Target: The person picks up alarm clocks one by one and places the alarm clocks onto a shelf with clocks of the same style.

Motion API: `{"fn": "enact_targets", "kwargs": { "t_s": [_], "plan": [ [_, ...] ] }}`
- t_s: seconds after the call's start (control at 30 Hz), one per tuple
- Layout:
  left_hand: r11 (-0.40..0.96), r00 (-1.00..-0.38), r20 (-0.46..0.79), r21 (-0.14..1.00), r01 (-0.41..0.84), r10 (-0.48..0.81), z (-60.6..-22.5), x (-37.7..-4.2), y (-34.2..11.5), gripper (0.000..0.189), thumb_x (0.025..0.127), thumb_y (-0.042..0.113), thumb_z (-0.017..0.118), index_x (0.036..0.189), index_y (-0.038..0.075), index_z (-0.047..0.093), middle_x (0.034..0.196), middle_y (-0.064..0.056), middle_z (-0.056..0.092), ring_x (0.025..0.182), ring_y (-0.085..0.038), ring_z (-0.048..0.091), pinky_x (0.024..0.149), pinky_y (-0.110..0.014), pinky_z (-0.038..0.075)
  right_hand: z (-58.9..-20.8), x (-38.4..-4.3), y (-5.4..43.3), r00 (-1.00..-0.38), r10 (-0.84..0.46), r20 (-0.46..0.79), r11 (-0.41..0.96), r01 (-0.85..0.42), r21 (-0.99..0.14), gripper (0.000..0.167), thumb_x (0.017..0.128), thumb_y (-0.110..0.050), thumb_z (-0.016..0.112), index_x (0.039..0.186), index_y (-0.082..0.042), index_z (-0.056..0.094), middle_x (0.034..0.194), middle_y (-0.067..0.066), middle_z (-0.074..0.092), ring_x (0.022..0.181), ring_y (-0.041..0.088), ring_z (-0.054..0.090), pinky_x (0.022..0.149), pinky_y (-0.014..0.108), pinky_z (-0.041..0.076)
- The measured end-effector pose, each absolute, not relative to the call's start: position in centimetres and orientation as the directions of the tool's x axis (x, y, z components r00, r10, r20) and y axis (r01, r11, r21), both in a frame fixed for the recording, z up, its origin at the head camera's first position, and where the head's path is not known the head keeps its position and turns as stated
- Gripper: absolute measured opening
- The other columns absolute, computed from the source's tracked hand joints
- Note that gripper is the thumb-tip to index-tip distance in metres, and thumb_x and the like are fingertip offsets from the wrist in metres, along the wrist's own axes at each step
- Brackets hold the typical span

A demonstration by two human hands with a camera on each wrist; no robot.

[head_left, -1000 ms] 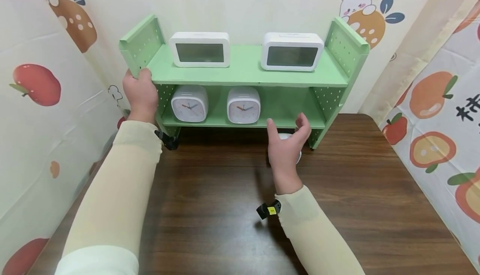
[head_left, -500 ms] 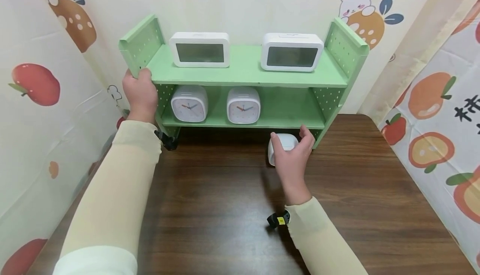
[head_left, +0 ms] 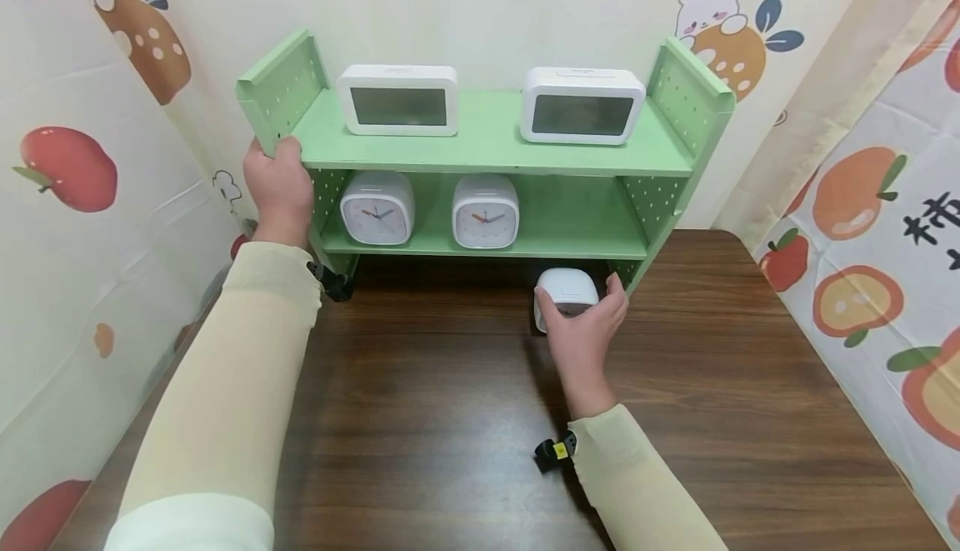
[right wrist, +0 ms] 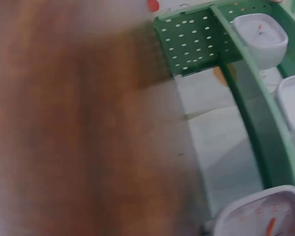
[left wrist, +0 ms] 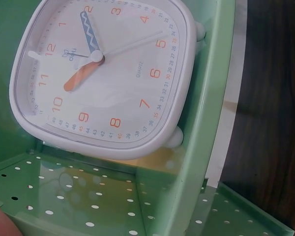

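Note:
In the head view my left hand (head_left: 279,188) grips the left front upright of a green two-tier shelf (head_left: 495,159). A bit of that hand shows at the lower left of the left wrist view. My right hand (head_left: 585,338) is low at the shelf's right end, thumb and fingers spread on either side of a white alarm clock (head_left: 567,286) on the table. The thumb overlaps the clock's left edge; a gap shows between clock and fingers at right. In the right wrist view that clock (right wrist: 258,216) is cut off at the lower corner; no fingers show there.
Two white dial alarm clocks (head_left: 377,209) (head_left: 486,213) stand on the lower tier. Above them, two white digital clocks (head_left: 398,101) (head_left: 582,107) stand on the upper tier. The brown wooden table (head_left: 420,418) meets fruit-printed cloth (head_left: 67,284) at the sides and back.
My right hand has come down and slightly to the right, around the table clock, then drawn back a little. More of that clock shows now. My left hand stays on the shelf.

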State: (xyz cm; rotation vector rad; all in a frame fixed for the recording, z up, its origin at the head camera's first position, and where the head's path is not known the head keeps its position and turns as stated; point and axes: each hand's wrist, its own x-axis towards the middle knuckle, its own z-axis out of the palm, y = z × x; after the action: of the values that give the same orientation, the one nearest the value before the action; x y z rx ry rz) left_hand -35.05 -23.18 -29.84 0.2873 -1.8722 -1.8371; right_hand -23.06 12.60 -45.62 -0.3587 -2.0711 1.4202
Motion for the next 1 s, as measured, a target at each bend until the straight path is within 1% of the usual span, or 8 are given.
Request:
{"fn": "enact_targets", "kwargs": {
  "t_s": [0.17, 0.27, 0.43, 0.5, 0.57, 0.73, 0.87, 1.0],
  "plan": [
    [0.069, -0.853, 0.198, 0.980, 0.188, -0.482, -29.7, -34.9, -23.1, 0.041, 0.103, 0.021, 0.046, 0.141, 0.015, 0.060, 0.139, -0.001, 0.061, 0.127, -0.012, 0.051, 0.111, -0.022, 0.032, -46.9, -23.3, 12.7, -0.778, 0.561, 0.283, 0.352, -0.085, -0.932, 0.110, 0.077, -0.037, 0.092, 0.156, -0.003, 0.024, 0.155, 0.017, 0.026, 0.144, 0.029, 0.025, 0.116, 0.048, 0.026],
    [0.071, -0.857, 0.193, 0.981, 0.182, -0.478, -29.7, -34.8, -23.0, 0.041, 0.104, 0.021, 0.045, 0.142, 0.015, 0.058, 0.141, 0.000, 0.060, 0.128, -0.011, 0.050, 0.112, -0.023, 0.032, -47.4, -23.5, 12.8, -0.779, 0.581, 0.236, 0.318, -0.050, -0.947, 0.113, 0.074, -0.039, 0.094, 0.155, -0.003, 0.024, 0.153, 0.018, 0.027, 0.141, 0.030, 0.027, 0.116, 0.047, 0.027],
    [0.071, -0.862, 0.186, 0.982, 0.173, -0.472, -29.5, -34.5, -22.9, 0.042, 0.105, 0.021, 0.044, 0.144, 0.017, 0.057, 0.142, 0.001, 0.060, 0.130, -0.011, 0.050, 0.113, -0.024, 0.031, -47.8, -23.5, 12.9, -0.799, 0.579, 0.165, 0.272, -0.002, -0.962, 0.121, 0.069, -0.043, 0.096, 0.157, -0.005, 0.023, 0.152, 0.016, 0.027, 0.139, 0.030, 0.030, 0.113, 0.049, 0.030],
    [0.068, -0.863, 0.183, 0.983, 0.171, -0.471, -29.5, -34.5, -22.8, 0.041, 0.105, 0.021, 0.044, 0.144, 0.017, 0.057, 0.142, 0.000, 0.060, 0.130, -0.011, 0.050, 0.113, -0.024, 0.031, -47.9, -23.5, 13.0, -0.808, 0.570, 0.152, 0.267, 0.007, -0.964, 0.124, 0.067, -0.046, 0.097, 0.157, -0.007, 0.022, 0.153, 0.014, 0.026, 0.139, 0.030, 0.030, 0.113, 0.050, 0.031],
    [0.066, -0.864, 0.183, 0.983, 0.173, -0.469, -29.4, -34.5, -22.8, 0.041, 0.105, 0.021, 0.044, 0.143, 0.016, 0.057, 0.142, 0.000, 0.060, 0.129, -0.012, 0.050, 0.113, -0.025, 0.032, -48.2, -23.5, 13.1, -0.813, 0.562, 0.152, 0.276, 0.010, -0.961, 0.125, 0.066, -0.044, 0.098, 0.157, -0.007, 0.022, 0.154, 0.014, 0.026, 0.138, 0.030, 0.031, 0.112, 0.051, 0.032],
    [0.071, -0.863, 0.177, 0.984, 0.163, -0.472, -29.5, -34.6, -23.0, 0.041, 0.105, 0.022, 0.044, 0.143, 0.017, 0.057, 0.141, 0.000, 0.060, 0.128, -0.012, 0.050, 0.113, -0.025, 0.033, -48.7, -23.6, 13.5, -0.828, 0.538, 0.160, 0.311, 0.018, -0.950, 0.122, 0.066, -0.036, 0.099, 0.157, -0.008, 0.023, 0.154, 0.015, 0.027, 0.138, 0.031, 0.033, 0.112, 0.051, 0.033],
    [0.058, -0.864, 0.175, 0.984, 0.168, -0.471, -29.6, -34.6, -23.1, 0.041, 0.105, 0.022, 0.044, 0.144, 0.017, 0.057, 0.142, 0.000, 0.060, 0.129, -0.012, 0.050, 0.113, -0.025, 0.033, -48.8, -23.6, 13.7, -0.838, 0.524, 0.151, 0.315, 0.026, -0.949, 0.120, 0.066, -0.035, 0.099, 0.157, -0.008, 0.024, 0.154, 0.016, 0.028, 0.137, 0.032, 0.035, 0.111, 0.052, 0.035],
    [0.061, -0.863, 0.188, 0.982, 0.181, -0.468, -29.6, -34.6, -23.0, 0.041, 0.105, 0.021, 0.044, 0.143, 0.016, 0.058, 0.140, -0.001, 0.061, 0.128, -0.012, 0.051, 0.112, -0.026, 0.034, -48.8, -23.6, 13.8, -0.855, 0.503, 0.124, 0.288, 0.031, -0.957, 0.116, 0.068, -0.036, 0.098, 0.155, -0.010, 0.026, 0.152, 0.016, 0.028, 0.133, 0.034, 0.037, 0.108, 0.052, 0.036]
  ]
}}
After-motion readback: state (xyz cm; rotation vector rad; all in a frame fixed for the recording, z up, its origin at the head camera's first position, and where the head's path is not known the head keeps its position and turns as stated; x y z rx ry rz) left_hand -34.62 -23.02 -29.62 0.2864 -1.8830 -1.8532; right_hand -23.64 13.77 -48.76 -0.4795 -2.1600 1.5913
